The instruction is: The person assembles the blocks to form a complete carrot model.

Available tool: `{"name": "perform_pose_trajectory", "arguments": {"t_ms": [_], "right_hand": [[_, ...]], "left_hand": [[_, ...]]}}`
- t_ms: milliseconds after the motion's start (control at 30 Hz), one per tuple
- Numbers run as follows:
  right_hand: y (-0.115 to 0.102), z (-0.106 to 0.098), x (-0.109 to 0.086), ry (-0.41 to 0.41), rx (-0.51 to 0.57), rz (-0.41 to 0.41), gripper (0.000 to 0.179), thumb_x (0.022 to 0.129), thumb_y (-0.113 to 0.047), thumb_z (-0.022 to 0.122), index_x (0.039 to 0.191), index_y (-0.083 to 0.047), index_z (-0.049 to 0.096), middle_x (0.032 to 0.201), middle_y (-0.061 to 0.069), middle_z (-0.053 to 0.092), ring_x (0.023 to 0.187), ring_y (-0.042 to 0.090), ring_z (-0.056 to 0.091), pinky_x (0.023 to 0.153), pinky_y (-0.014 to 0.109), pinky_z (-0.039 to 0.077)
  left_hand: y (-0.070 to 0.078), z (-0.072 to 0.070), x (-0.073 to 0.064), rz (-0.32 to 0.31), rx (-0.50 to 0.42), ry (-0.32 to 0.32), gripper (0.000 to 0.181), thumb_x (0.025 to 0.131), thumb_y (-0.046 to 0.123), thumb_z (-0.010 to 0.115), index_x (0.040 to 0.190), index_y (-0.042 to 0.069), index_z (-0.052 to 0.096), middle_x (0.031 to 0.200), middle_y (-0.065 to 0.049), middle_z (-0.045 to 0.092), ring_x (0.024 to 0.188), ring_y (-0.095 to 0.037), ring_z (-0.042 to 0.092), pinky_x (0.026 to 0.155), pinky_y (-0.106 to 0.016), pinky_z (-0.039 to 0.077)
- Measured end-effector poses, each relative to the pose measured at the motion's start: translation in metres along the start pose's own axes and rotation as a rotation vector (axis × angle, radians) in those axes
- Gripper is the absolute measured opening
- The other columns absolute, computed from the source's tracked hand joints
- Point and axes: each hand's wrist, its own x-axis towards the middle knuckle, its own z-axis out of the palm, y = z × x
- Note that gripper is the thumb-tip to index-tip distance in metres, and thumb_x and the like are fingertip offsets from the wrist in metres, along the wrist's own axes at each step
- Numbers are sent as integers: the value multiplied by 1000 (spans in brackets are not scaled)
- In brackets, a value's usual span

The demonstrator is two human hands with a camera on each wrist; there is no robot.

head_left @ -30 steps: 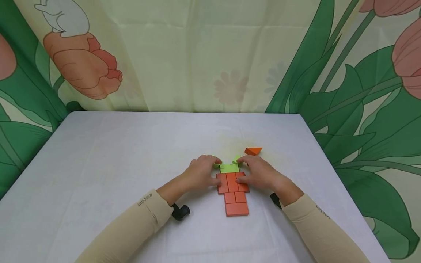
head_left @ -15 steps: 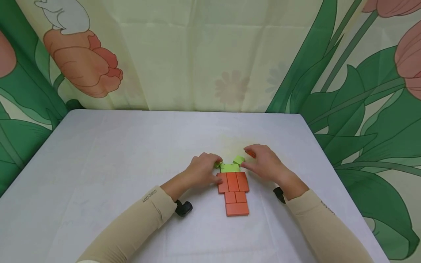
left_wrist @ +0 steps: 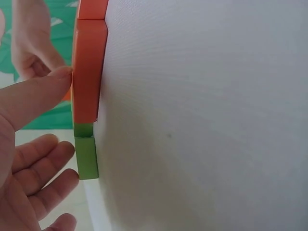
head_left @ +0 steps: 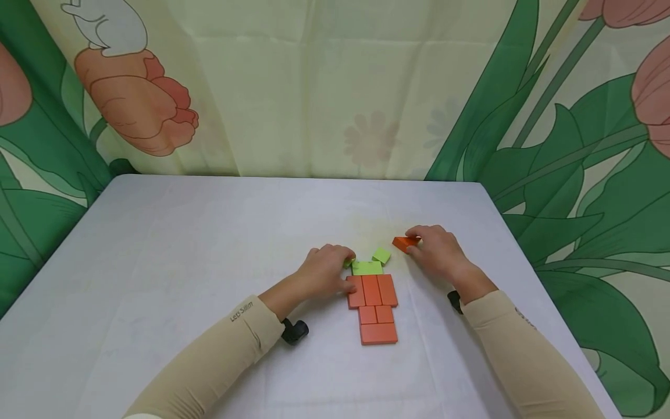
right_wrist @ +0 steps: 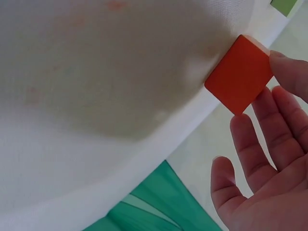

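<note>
Orange-red blocks (head_left: 372,291) lie flat in a stepped shape on the white table, topped by a light green rectangular block (head_left: 367,268). A small green block (head_left: 381,256) sits tilted off its upper right corner. Beyond them, my right hand (head_left: 438,253) pinches an orange triangular block (head_left: 403,243) between thumb and fingers; one flat face of this block (right_wrist: 239,74) shows in the right wrist view. My left hand (head_left: 323,270) rests at the left side, its thumb (left_wrist: 45,91) touching an orange block (left_wrist: 90,72). Its loose fingers reach another green block (left_wrist: 87,159), mostly hidden in the head view.
A white cloth covers the table (head_left: 209,244). Behind it hangs a pale yellow curtain (head_left: 272,87) printed with leaves and tulips. Black wrist cameras are strapped under both wrists, the left camera (head_left: 295,332) low over the cloth.
My right hand has left the upper right of the stepped shape, moved back and right, and taken hold of the orange triangular block. My left hand stays almost in place.
</note>
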Motion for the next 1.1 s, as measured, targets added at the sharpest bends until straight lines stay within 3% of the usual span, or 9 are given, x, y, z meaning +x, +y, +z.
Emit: {"name": "perform_pose_trajectory", "arguments": {"t_ms": [333,700,1100], "right_hand": [[-1,-5,-14,-67,96,8,28,92,-13,70,117,-1,65,112,16,65,103,35,56,89,50,48],[-36,-9,-74,-152,170,-113,25,86,-12,78,108,-12,67,101,-2,63,95,22,56,79,37,52],[-61,1,-108,-252,189,-298,23,84,-17,80,104,-20,67,96,-16,58,89,9,54,79,30,51]], "left_hand": [[0,0,0,-1,8,-1,64,84,37,82,136,9,58,130,-4,62,120,-23,53,99,-44,41],[0,1,1,2,22,0,64,85,38,82,137,9,58,131,-3,62,122,-23,53,100,-44,41],[1,1,2,-1,47,-1,64,85,38,81,137,10,58,132,-3,62,122,-23,52,99,-43,41]]}}
